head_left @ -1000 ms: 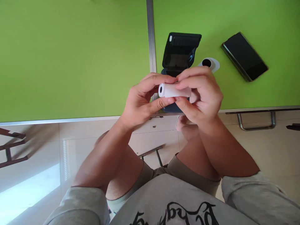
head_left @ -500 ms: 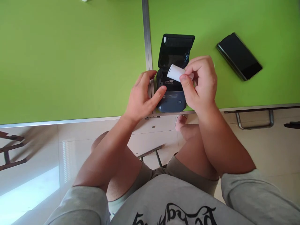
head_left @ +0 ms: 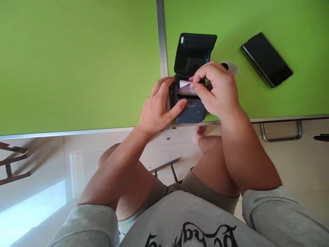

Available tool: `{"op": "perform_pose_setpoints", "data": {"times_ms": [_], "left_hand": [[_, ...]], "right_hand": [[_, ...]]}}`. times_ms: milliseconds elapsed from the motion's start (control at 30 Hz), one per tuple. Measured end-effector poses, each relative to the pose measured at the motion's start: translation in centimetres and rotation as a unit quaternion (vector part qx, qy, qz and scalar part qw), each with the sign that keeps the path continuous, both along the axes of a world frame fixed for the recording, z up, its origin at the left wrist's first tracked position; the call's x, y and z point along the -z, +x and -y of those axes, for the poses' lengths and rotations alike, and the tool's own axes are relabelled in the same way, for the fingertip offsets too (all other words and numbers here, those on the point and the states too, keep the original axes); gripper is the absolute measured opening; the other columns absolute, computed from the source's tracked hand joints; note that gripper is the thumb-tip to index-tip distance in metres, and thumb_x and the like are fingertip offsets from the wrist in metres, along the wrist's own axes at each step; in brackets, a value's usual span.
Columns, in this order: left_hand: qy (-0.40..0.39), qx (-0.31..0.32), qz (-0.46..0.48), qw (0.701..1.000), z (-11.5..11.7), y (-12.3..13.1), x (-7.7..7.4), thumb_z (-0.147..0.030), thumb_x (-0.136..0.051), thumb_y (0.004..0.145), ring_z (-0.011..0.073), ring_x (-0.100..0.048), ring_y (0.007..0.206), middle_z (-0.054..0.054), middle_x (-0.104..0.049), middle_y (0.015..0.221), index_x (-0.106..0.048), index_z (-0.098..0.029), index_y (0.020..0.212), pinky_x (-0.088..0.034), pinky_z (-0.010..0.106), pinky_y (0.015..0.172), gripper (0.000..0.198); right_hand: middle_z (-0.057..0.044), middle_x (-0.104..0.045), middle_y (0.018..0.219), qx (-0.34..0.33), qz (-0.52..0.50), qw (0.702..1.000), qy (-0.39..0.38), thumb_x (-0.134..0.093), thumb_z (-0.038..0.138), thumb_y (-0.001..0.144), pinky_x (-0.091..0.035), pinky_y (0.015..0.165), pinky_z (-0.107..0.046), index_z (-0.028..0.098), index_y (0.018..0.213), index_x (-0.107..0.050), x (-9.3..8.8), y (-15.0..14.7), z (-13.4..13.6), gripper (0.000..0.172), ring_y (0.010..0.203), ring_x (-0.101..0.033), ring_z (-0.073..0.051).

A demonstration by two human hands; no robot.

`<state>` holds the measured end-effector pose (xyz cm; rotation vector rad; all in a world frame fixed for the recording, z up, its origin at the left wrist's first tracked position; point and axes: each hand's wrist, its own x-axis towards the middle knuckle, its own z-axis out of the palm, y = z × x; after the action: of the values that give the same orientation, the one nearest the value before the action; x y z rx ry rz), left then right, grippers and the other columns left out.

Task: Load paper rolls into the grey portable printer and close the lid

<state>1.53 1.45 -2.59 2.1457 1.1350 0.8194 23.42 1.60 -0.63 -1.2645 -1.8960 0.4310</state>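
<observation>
A small dark blue portable printer (head_left: 189, 116) lies at the table's near edge, its black lid (head_left: 194, 51) swung up and back. Inside its compartment sits a white paper roll (head_left: 187, 90). My left hand (head_left: 160, 104) steadies the printer from the left, thumb over the front top and fingers along the left side. Over the compartment, my right hand (head_left: 217, 87) pinches the roll's loose paper edge between thumb and forefinger. The right part of the roll is hidden behind those fingers.
A white roll-like object (head_left: 232, 67) with a dark centre is partly covered by my right hand. A black phone (head_left: 267, 60) lies to the right on the green table (head_left: 77, 68). A metal seam (head_left: 161, 37) runs left of the printer.
The white roll went from my right hand above the printer down into the compartment. My right hand moved slightly left and now pinches the paper edge. A white object behind that hand came into view.
</observation>
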Motion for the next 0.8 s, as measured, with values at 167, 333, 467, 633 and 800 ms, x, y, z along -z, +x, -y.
{"op": "perform_pose_setpoints", "data": {"times_ms": [167, 333, 467, 633, 800], "left_hand": [[-0.006, 0.001, 0.004, 1.0, 0.0, 0.0, 0.0, -0.078, -0.046, 0.096, 0.0323, -0.062, 0.134, 0.014, -0.058, 0.151, -0.051, -0.026, 0.144, -0.052, 0.046, 0.111, 0.072], [-0.03, 0.004, 0.055, 0.998, 0.0, 0.0, 0.0, -0.077, -0.036, 0.1, 0.0301, -0.066, 0.129, 0.013, -0.062, 0.143, -0.051, -0.028, 0.145, -0.055, 0.046, 0.106, 0.068], [-0.038, 0.008, 0.067, 0.997, -0.1, 0.0, 0.3, -0.074, -0.03, 0.103, 0.0284, -0.065, 0.131, 0.01, -0.062, 0.143, -0.05, -0.032, 0.145, -0.054, 0.045, 0.107, 0.063], [-0.025, 0.01, 0.001, 1.0, -0.1, 0.1, 0.5, -0.081, -0.041, 0.095, 0.0345, -0.059, 0.139, 0.013, -0.052, 0.158, -0.04, -0.029, 0.155, -0.05, 0.049, 0.114, 0.079], [-0.026, 0.019, -0.019, 0.999, -0.2, -0.3, 0.4, -0.084, -0.05, 0.09, 0.037, -0.056, 0.143, 0.014, -0.049, 0.162, -0.037, -0.028, 0.157, -0.049, 0.051, 0.117, 0.088]], "right_hand": [[-0.006, -0.07, 0.095, -0.003, -0.021, 1.0, -0.002, -0.065, 0.039, 0.097, -0.06, 0.089, -0.047, 0.028, 0.087, -0.064, 0.1, 0.2, 0.5, 0.014, 0.098, -0.069, -0.027], [-0.005, -0.071, 0.096, -0.024, 0.001, 1.0, 0.016, -0.066, 0.034, 0.096, -0.06, 0.086, -0.043, 0.026, 0.082, -0.067, -0.9, 0.0, 2.3, 0.016, 0.089, -0.069, -0.022], [-0.003, -0.07, 0.092, -0.07, 0.009, 0.997, 0.036, -0.07, 0.026, 0.092, -0.058, 0.079, -0.039, 0.025, 0.079, -0.068, -1.4, 0.0, 3.6, 0.014, 0.085, -0.069, -0.019], [-0.002, -0.068, 0.094, -0.075, -0.047, 0.995, 0.035, -0.069, 0.025, 0.09, -0.051, 0.063, -0.032, 0.025, 0.083, -0.068, -1.2, 0.1, 3.7, 0.007, 0.081, -0.066, -0.016], [-0.004, -0.067, 0.117, 0.083, -0.187, 0.971, 0.123, -0.058, 0.011, 0.089, -0.037, 0.048, -0.024, 0.026, 0.114, -0.064, -0.8, -0.8, 1.4, 0.029, 0.088, -0.067, -0.011]]}}
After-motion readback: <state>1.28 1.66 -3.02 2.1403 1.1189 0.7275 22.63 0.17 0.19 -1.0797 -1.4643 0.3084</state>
